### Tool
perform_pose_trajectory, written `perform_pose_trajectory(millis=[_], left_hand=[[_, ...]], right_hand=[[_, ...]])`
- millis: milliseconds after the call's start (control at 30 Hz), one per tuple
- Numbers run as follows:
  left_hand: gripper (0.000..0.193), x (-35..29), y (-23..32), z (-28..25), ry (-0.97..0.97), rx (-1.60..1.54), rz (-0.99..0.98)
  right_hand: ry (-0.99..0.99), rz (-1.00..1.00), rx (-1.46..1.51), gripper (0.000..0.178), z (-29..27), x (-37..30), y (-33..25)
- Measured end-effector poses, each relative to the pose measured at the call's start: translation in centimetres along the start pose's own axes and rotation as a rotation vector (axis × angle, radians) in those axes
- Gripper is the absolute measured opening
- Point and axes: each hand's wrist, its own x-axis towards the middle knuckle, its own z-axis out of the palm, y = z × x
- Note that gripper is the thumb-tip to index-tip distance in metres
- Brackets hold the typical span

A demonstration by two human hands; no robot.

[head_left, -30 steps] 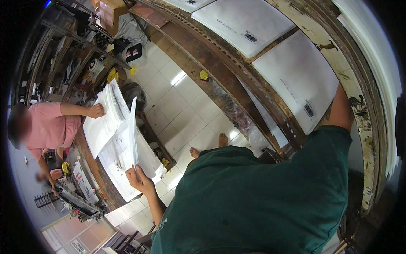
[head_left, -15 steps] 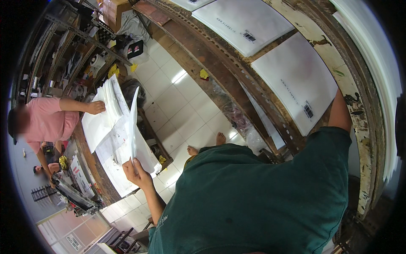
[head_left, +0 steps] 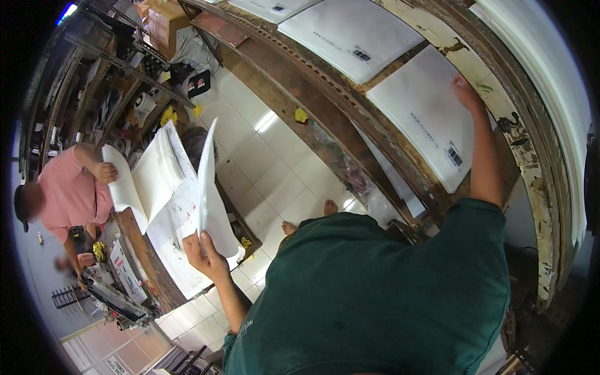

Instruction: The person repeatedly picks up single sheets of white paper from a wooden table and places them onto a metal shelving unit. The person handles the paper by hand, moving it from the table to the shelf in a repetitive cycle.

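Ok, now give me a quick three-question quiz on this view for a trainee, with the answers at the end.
1. True or false: the person's left hand is empty.
2. Pick one: the nearer co-worker's top is
A) green
B) pink
C) blue
3. Short answer: where is the person's right hand?

Key
1. False: it holds raised white sheets.
2. B.
3. At the edge of a white printed sheet, near the worn cream-coloured rail; whether it touches the sheet is hard to tell.
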Motion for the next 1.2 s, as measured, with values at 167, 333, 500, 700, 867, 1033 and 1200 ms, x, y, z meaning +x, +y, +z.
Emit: perform_pose_trajectory(millis=[167, 333, 500, 700, 867, 1033, 1200], left_hand=[[0.018, 1.6, 1.2, 0.4, -0.140, -0.110, -0.105], [0.018, 4.8, 2.4, 0.8, -0.246, -0.118, -0.058], [0.018, 6.8, 2.7, 2.0, -0.346, -0.227, 0.013], [0.013, 4.2, -0.1, 4.1, -0.527, -0.244, 0.132], [0.014, 0.5, -6.8, 4.7, -0.617, -0.201, 0.200], [0.035, -3.0, -9.6, 1.0, -0.677, -0.291, 0.219], [0.043, -5.1, -20.4, -4.8, -0.415, -0.090, 0.066]], right_hand=[[0.174, 0.021, -0.118, 0.016, 3.7, -0.6, 0.9], [0.003, 0.013, 0.276, 0.023, 0.0, -0.5, -6.7], [-0.548, -0.138, 0.920, 0.021, -10.1, -5.3, -27.8], [-0.845, -0.111, 1.470, 0.034, -0.8, -13.9, -44.3], [-0.550, 0.655, 1.679, 0.030, 5.0, -20.1, -52.0], [-0.368, 0.763, 1.731, 0.019, 5.9, -24.4, -50.4], [-0.385, 1.168, 1.640, 0.036, 4.7, -26.8, -50.7]])
